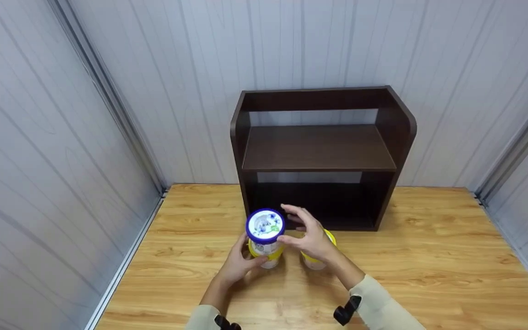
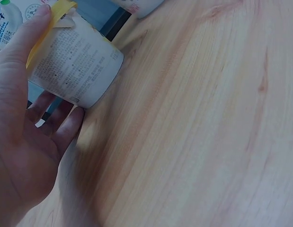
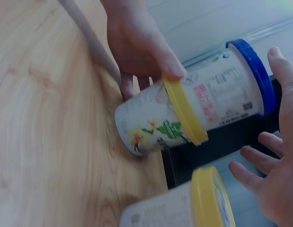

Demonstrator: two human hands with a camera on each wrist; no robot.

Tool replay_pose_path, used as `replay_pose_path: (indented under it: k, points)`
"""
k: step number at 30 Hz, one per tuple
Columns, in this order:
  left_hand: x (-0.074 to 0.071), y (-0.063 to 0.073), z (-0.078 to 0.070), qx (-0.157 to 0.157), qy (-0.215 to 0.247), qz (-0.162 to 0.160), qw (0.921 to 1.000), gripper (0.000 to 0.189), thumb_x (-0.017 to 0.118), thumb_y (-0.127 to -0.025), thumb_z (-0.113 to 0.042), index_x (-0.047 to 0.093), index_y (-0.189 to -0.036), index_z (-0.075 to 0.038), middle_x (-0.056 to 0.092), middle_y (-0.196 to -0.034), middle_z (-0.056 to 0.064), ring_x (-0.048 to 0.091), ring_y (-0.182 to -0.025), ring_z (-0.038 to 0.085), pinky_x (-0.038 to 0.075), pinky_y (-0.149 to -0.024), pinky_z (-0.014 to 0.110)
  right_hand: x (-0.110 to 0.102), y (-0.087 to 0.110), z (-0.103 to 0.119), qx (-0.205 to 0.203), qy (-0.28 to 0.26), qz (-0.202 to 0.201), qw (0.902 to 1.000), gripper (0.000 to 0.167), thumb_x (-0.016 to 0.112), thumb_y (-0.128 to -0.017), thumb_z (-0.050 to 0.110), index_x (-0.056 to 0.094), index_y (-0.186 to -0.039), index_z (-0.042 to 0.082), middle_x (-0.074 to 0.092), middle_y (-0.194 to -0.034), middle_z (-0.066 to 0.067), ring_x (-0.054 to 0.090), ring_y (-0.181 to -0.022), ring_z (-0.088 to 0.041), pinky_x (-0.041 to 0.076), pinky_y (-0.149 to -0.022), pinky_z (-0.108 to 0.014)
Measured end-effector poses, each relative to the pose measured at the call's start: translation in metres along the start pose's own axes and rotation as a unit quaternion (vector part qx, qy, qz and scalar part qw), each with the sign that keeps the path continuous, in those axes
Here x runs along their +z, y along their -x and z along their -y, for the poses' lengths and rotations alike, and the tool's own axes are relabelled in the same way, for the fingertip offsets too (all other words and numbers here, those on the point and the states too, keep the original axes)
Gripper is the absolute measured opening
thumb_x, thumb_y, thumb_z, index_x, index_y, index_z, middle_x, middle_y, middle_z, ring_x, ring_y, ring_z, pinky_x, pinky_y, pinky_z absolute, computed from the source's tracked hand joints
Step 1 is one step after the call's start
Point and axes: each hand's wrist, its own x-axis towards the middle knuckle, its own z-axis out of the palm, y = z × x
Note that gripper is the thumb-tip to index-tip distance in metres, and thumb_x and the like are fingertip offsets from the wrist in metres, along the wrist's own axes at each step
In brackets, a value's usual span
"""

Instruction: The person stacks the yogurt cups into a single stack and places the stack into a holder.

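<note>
A white tub with a blue lid (image 1: 265, 225) stands stacked on a white tub with a yellow lid (image 3: 148, 123), which rests upright on the table. My left hand (image 1: 237, 266) holds the lower tub from the left, its thumb on the yellow lid and its fingers round the far side, as the left wrist view shows. Around the blue lid, my right hand (image 1: 313, 238) is spread, thumb and fingers apart; in the right wrist view a gap shows between its fingers and the tub. Another yellow-lidded tub (image 3: 160, 210) stands to the right, partly hidden under my right hand in the head view.
Just behind the tubs stands a dark brown two-level shelf (image 1: 319, 146). The wooden table (image 1: 442, 256) stretches out to both sides. Pale panelled walls (image 1: 190, 91) enclose it at the back and sides.
</note>
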Motion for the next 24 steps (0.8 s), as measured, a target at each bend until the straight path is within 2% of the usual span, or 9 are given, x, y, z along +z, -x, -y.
replay_pose_path:
  k: [4, 8, 15, 24]
  points:
    - [0.0, 0.0, 0.001, 0.001, -0.006, 0.001, 1.0, 0.091, 0.084, -0.085, -0.019, 0.03, -0.158, -0.015, 0.048, -0.147, 0.012, 0.044, -0.137, 0.032, 0.027, -0.118, 0.055, -0.009, 0.002, -0.002, -0.008, 0.016, -0.008, 0.9998, 0.078, 0.086, -0.081, 0.032, 0.049, -0.149, 0.022, 0.051, -0.145, -0.013, 0.053, -0.129, -0.041, 0.051, -0.094, -0.06]
    - [0.0, 0.0, 0.002, 0.0, -0.009, -0.001, 1.0, 0.091, 0.084, -0.084, -0.02, 0.031, -0.157, -0.014, 0.048, -0.146, 0.012, 0.045, -0.137, 0.032, 0.028, -0.118, 0.054, -0.018, 0.004, -0.004, -0.007, 0.018, -0.018, 0.9997, 0.078, 0.087, -0.08, 0.03, 0.05, -0.148, 0.023, 0.051, -0.145, -0.013, 0.053, -0.129, -0.04, 0.049, -0.094, -0.064]
    - [0.0, 0.0, 0.002, -0.007, 0.002, 0.001, 1.0, 0.092, 0.084, -0.084, -0.019, 0.03, -0.158, -0.016, 0.046, -0.149, 0.012, 0.043, -0.138, 0.032, 0.027, -0.119, 0.053, -0.033, 0.008, -0.006, 0.02, 0.037, -0.024, 0.9988, 0.079, 0.089, -0.079, 0.029, 0.051, -0.148, 0.023, 0.053, -0.145, -0.005, 0.054, -0.13, -0.03, 0.05, -0.098, -0.056]
    - [0.001, -0.001, 0.002, 0.001, 0.013, 0.007, 0.9999, 0.092, 0.084, -0.084, -0.017, 0.029, -0.158, -0.012, 0.046, -0.147, 0.014, 0.043, -0.138, 0.035, 0.028, -0.118, 0.054, -0.05, 0.017, -0.013, 0.026, 0.046, -0.042, 0.9977, 0.079, 0.09, -0.077, 0.027, 0.053, -0.146, 0.022, 0.055, -0.142, 0.002, 0.055, -0.129, -0.034, 0.05, -0.098, -0.057]
